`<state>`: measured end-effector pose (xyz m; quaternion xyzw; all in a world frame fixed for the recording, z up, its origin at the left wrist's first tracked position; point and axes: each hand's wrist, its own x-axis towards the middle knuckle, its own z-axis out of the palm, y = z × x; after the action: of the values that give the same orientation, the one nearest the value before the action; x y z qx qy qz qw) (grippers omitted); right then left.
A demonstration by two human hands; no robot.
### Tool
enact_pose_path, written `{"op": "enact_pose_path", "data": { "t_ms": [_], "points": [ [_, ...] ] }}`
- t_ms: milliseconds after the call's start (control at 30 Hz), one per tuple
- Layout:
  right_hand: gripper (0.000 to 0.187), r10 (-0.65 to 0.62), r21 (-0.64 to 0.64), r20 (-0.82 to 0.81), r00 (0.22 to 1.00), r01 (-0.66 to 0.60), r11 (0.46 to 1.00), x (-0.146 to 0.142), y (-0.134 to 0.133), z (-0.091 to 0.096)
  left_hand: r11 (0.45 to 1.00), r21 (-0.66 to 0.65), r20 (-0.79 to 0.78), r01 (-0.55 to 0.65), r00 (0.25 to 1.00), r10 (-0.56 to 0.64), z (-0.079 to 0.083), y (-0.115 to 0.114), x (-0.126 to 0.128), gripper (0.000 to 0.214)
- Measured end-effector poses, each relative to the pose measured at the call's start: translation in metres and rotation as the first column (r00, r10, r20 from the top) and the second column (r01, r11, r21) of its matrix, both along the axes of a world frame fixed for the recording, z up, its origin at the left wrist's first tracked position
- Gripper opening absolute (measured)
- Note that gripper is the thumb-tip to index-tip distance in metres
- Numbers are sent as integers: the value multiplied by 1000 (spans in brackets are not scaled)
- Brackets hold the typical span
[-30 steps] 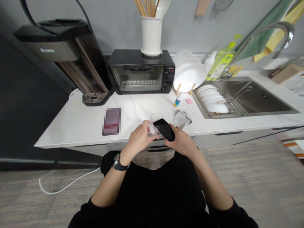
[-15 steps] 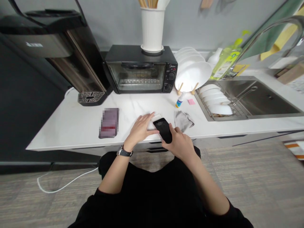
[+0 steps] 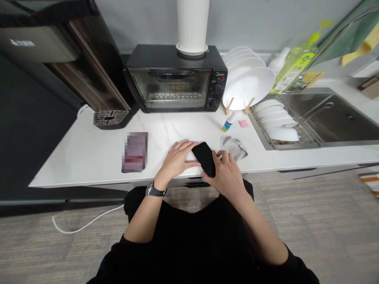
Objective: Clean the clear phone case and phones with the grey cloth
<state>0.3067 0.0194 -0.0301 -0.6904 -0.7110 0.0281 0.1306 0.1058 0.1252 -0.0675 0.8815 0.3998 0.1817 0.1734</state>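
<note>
My right hand (image 3: 226, 176) is closed round the lower end of a black phone (image 3: 204, 157), screen up and dark, tilted over the front edge of the white counter (image 3: 89, 157). My left hand (image 3: 177, 158), a watch on its wrist, lies flat on the counter right beside the phone with its fingers stretched out. It rests on a clear phone case (image 3: 191, 156), which the hand and phone mostly hide. The fingertips of both hands nearly meet at the phone.
A grey cloth (image 3: 234, 146), a small bottle (image 3: 227, 125) and a pink note (image 3: 243, 123) lie right of the phone. A blurred purple packet (image 3: 135, 152) lies left. Behind stand a toaster oven (image 3: 174, 85), a drinks machine (image 3: 109, 118), racked plates (image 3: 248, 85) and a sink (image 3: 331, 114).
My left hand held the clear case up beside the phone; it has lowered the case onto the counter and flattened over it. The right hand with the phone has sunk slightly toward the case.
</note>
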Motion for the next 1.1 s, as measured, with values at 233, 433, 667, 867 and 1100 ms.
{"op": "enact_pose_path", "data": {
  "t_ms": [233,433,667,867,1100],
  "points": [
    [102,157,-31,-208,965,-167,985,23,-6,-9,999,30,2,22,1000,-22,-3,2,-1,86],
    [108,295,69,-207,933,-287,956,44,-10,-26,1000,19,5,23,1000,-24,-2,3,0,88],
    [108,318,127,-229,920,-296,947,54,-6,-34,1000,-11,-1,19,1000,-19,0,4,-1,88],
    [107,302,145,-254,919,-272,951,54,-6,-32,999,-26,-15,21,1000,-21,-1,5,-3,87],
    [100,279,188,-252,927,-236,953,45,-4,-41,997,-69,-5,28,1000,-28,2,6,-6,82]
  ]
}}
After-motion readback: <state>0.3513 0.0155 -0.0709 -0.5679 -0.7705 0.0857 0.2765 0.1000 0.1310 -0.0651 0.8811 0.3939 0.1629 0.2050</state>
